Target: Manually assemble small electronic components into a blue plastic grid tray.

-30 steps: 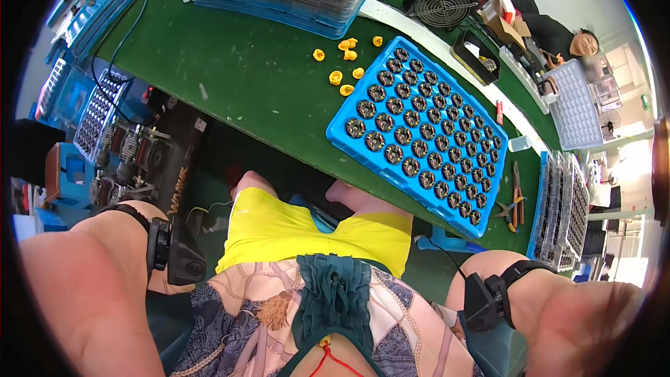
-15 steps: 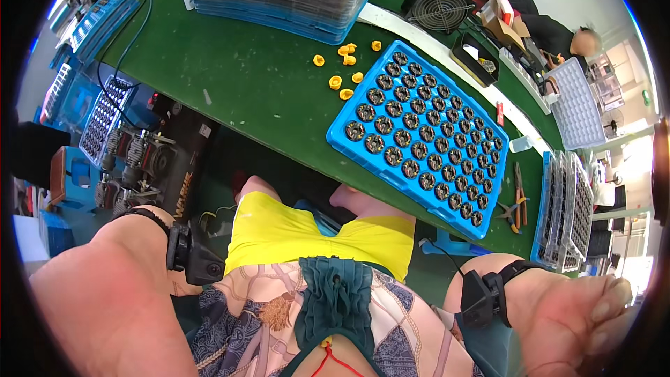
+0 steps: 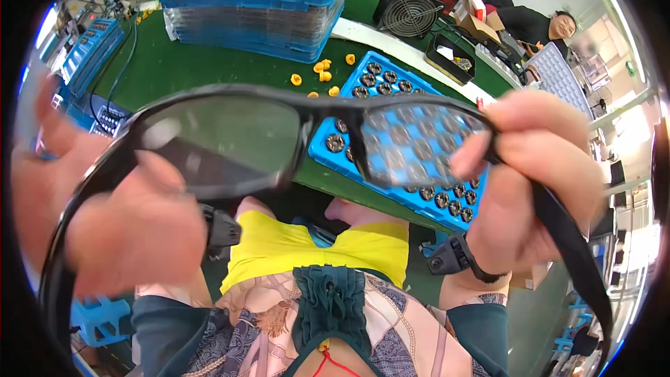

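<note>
A pair of black-framed glasses [image 3: 329,106] is held up close in front of the view, spanning nearly its whole width, with both temples unfolded toward me. My right hand [image 3: 548,153] pinches the frame near the right hinge, its thumb tip showing by the right lens. On the other side my left hand [image 3: 136,230], smeared by motion, holds the frame near the left hinge; its thumb is by the lens and a finger sticks up outside. Through the right lens shows part of a blue tray [image 3: 438,214] filled with round, dark, coil-like parts.
The tray lies on a green table [image 3: 230,73], near several small yellow pieces [image 3: 324,76]. Stacked blue and clear trays [image 3: 244,28] stand at the back left. Farther right are a black fan [image 3: 412,14], a black bin [image 3: 450,59] and another person [image 3: 520,24].
Both hands have risen from the lower corners and moved inward. The glasses now show between them. The view has shifted slightly, and the other person's head is raised.
</note>
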{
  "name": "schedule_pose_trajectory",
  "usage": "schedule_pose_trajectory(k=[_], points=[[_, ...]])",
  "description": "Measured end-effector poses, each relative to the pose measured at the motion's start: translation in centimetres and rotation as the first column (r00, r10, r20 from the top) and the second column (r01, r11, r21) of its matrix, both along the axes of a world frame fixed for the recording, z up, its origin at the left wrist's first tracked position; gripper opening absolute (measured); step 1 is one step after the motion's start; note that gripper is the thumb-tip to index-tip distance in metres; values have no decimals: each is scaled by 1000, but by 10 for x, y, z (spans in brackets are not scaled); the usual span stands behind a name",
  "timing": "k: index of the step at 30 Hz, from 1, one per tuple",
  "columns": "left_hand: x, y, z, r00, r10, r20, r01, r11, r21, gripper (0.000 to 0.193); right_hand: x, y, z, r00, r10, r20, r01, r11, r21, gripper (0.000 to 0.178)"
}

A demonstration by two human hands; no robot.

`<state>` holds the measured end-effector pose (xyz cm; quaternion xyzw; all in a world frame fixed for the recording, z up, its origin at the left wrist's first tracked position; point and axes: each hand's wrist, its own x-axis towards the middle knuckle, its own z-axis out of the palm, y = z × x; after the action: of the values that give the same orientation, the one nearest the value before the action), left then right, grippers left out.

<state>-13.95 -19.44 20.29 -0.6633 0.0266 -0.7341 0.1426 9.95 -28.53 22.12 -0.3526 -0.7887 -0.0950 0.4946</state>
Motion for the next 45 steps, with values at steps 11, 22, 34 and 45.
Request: schedule_pose_trajectory(k=[11,22,34,45], points=[[49,14,-81,787,-613,-62,37,147,-989,21,31,-4,-79,701,-126,-702,-402,743,-535,8],[77,15,-96,595,-453,-664,-288,651,-702,32,43,-11,-112,729,-415,-544,-82,737,-671,42],[65,13,-108,544,-789,-286,-248,174,-953,44,46,-25,-115,963,-188,-195,-38,619,-784,50],[60,12,-99,413,-847,334,-94,-404,-910,51,40,-32,-133,910,-140,-391,-249,570,-783,32]])
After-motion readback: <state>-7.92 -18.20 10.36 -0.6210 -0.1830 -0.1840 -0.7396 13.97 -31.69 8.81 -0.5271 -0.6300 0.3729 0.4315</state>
